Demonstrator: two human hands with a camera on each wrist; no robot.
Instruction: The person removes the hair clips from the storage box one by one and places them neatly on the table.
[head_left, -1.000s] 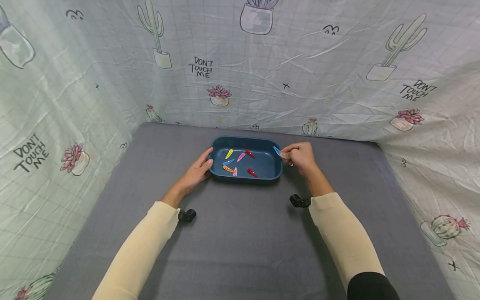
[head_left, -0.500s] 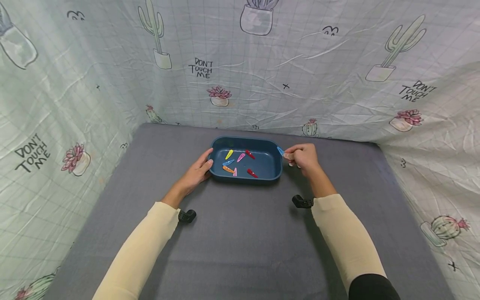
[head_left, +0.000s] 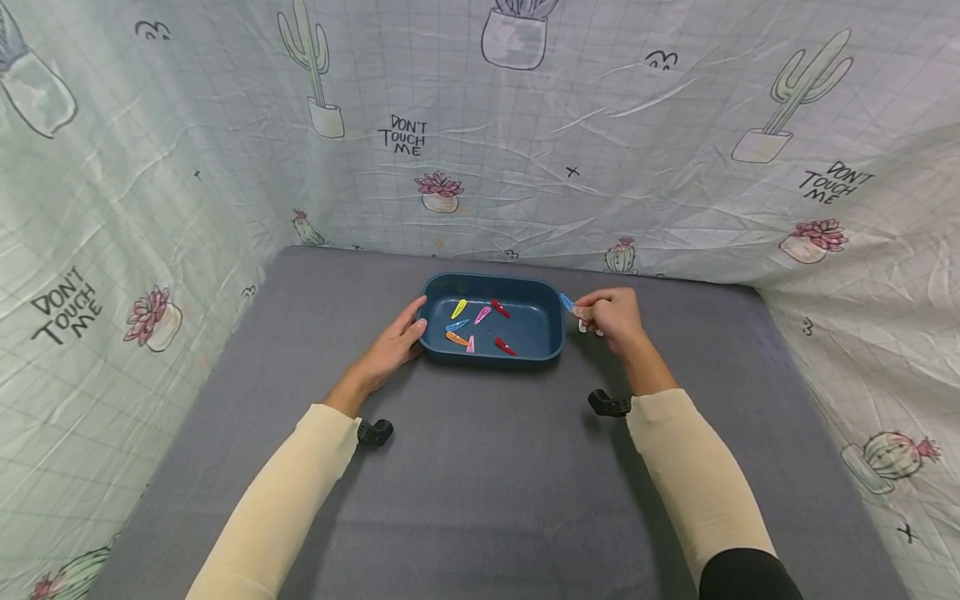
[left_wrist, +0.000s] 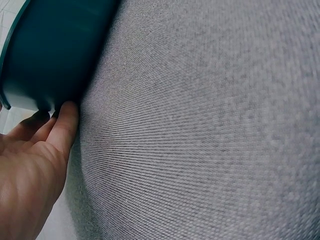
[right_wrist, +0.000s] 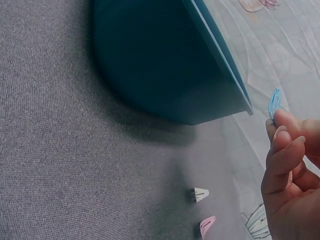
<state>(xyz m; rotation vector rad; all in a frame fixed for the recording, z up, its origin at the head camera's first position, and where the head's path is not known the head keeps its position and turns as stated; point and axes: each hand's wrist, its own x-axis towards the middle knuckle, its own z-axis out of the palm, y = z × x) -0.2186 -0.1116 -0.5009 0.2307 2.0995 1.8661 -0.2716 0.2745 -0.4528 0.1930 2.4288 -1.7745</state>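
A dark blue rectangular tray [head_left: 491,362] stands on the grey table. Inside lie several snap hair clips: a yellow clip [head_left: 458,309], blue clip [head_left: 457,325], orange clip [head_left: 456,338], two pink ones and two red ones. My left hand [head_left: 386,348] touches the tray's left end, its fingertips against the outer wall in the left wrist view. Between thumb and forefinger, my right hand [head_left: 615,319] pinches a light blue hair clip [right_wrist: 274,102] just outside the tray's right rim. Below that hand, a white clip [right_wrist: 201,194] and a pink clip [right_wrist: 207,226] lie on the table.
Grey cloth [head_left: 480,483] covers the table. A pale curtain [head_left: 525,125] printed with cacti hangs behind it and along both sides. Each wrist carries a black camera mount, such as the one [head_left: 606,404] on the right.
The right hand, still pinching the blue clip, has moved a little to the right, taking the clip from over the tray's right rim to outside it. Left hand and tray stay put.
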